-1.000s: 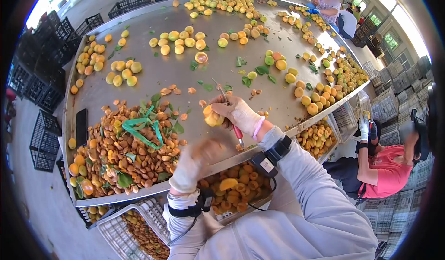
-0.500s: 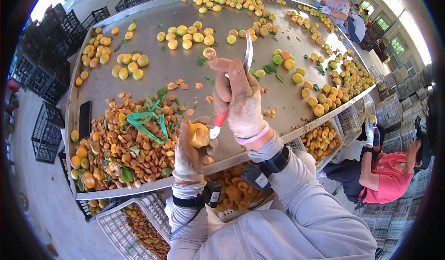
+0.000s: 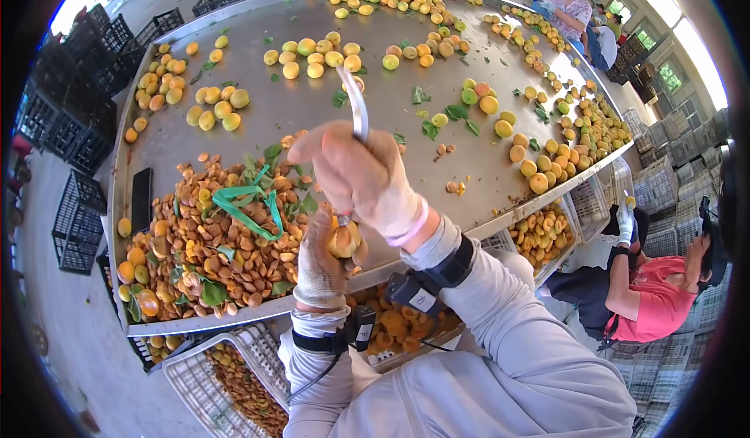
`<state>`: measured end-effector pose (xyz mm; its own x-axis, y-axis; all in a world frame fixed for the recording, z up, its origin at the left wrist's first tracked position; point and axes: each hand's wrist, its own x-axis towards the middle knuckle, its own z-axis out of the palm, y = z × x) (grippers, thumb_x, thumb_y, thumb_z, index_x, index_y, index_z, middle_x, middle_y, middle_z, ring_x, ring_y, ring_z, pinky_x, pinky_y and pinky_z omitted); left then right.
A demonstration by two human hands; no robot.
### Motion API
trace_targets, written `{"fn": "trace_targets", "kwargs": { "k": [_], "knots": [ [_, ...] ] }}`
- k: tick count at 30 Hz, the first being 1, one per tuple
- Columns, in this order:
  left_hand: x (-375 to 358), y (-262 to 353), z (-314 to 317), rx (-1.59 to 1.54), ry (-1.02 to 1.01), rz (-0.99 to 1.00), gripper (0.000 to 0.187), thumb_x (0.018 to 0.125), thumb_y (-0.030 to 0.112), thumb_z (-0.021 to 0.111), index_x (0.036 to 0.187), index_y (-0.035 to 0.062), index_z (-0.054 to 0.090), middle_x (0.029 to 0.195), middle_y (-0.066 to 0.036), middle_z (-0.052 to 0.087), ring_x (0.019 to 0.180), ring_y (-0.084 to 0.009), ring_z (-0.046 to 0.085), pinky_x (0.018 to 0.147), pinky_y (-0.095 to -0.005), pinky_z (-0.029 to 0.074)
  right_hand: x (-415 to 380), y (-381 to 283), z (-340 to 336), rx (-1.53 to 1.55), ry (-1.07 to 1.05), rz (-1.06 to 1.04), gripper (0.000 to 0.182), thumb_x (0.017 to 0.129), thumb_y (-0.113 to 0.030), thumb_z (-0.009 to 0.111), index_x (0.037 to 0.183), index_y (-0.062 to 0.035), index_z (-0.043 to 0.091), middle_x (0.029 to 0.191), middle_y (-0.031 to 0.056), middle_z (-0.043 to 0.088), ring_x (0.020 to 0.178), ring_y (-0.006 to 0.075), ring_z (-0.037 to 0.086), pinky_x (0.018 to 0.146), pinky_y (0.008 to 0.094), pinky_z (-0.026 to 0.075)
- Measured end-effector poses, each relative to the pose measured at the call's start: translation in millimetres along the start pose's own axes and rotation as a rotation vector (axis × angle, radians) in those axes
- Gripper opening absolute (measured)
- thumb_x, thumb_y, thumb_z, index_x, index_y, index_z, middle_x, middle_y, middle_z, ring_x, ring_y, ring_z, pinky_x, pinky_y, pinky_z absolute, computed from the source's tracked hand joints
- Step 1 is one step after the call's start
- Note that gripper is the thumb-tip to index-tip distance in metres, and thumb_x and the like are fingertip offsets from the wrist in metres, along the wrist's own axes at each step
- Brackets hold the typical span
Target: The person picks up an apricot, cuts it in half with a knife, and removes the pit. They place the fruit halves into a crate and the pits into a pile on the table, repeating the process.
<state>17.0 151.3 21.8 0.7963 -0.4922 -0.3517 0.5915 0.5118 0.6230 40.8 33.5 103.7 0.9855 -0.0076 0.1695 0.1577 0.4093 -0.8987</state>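
My left hand (image 3: 322,254), in a pale work glove, is closed round an apricot (image 3: 344,240) above the table's near edge. My right hand (image 3: 363,172), gloved too, grips a curved knife (image 3: 356,106). Its bright blade points up and away from me, and its lower end meets the top of the apricot. My fingers hide most of the handle. To the left of my hands lies a heap of brown apricot stones (image 3: 226,258) mixed with leaves and a green strip (image 3: 258,204).
Whole apricots (image 3: 316,51) lie in groups across the metal table (image 3: 266,126). A black phone-like slab (image 3: 142,200) rests by the left edge. Crates of apricot halves (image 3: 539,239) and stones (image 3: 242,391) stand below the near edge. A person in a pink shirt (image 3: 652,293) sits at right.
My right hand has swung down and left with the knife, bringing its lower end onto the apricot. A small fruit piece near that hand is now out of sight. The left hand stays put.
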Motion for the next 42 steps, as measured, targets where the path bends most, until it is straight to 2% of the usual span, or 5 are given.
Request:
{"fn": "trace_targets", "kwargs": {
  "k": [15,19,32,35,42],
  "knots": [
    [13,-22,-23,0.046,0.072,0.103,0.033,0.095,0.038,0.044,0.102,0.0089,0.058,0.085,-0.003,0.059,0.066,-0.0112,0.056,0.044,-0.0223,0.038,14,18,9,0.082,0.174,0.27,0.024,0.09,-0.024,0.058,0.089,-0.0027,0.068,0.054,-0.0049,0.047,0.048,0.0037,0.041,0.045,0.0217,0.034],
    [33,-56,-39,-0.153,0.277,0.302,0.036,0.094,0.043,0.046,0.098,0.0084,0.057,0.082,-0.003,0.059,0.066,-0.0125,0.056,0.046,-0.0247,0.04,-13,37,32,-0.804,-0.021,-0.458,0.009,0.086,-0.018,0.062,0.083,-0.0093,0.062,0.065,0.0087,0.059,0.059,0.0226,0.062,0.055,0.0355,0.049],
    [11,-34,-22,-0.219,-0.123,-0.068,0.028,0.095,0.036,0.046,0.1,0.0108,0.057,0.074,-0.002,0.058,0.063,-0.0121,0.056,0.043,-0.0243,0.039,13,65,8,-1.352,-0.293,-0.874,0.014,0.084,-0.026,0.06,0.086,-0.0123,0.064,0.064,0.0076,0.059,0.053,0.0263,0.059,0.052,0.0356,0.049],
    [15,-33,-22,-0.086,-0.099,-0.069,0.028,0.096,0.038,0.046,0.103,0.0127,0.057,0.079,-0.001,0.058,0.063,-0.013,0.056,0.043,-0.0246,0.039,36,10,0,-0.345,0.018,0.625,0.014,0.085,-0.02,0.059,0.089,-0.0072,0.064,0.082,0.0091,0.063,0.071,0.0205,0.059,0.063,0.0324,0.049],
    [26,-73,-58,-0.385,0.174,-0.039,0.043,0.098,0.047,0.039,0.12,0.0127,0.052,0.092,-0.009,0.062,0.075,-0.025,0.061,0.066,-0.038,0.05,-27,38,38,-1.11,-0.289,-0.094,0.013,0.085,-0.027,0.06,0.079,-0.0153,0.06,0.076,0.0053,0.062,0.071,0.0238,0.063,0.063,0.0352,0.049]
  ]
}}
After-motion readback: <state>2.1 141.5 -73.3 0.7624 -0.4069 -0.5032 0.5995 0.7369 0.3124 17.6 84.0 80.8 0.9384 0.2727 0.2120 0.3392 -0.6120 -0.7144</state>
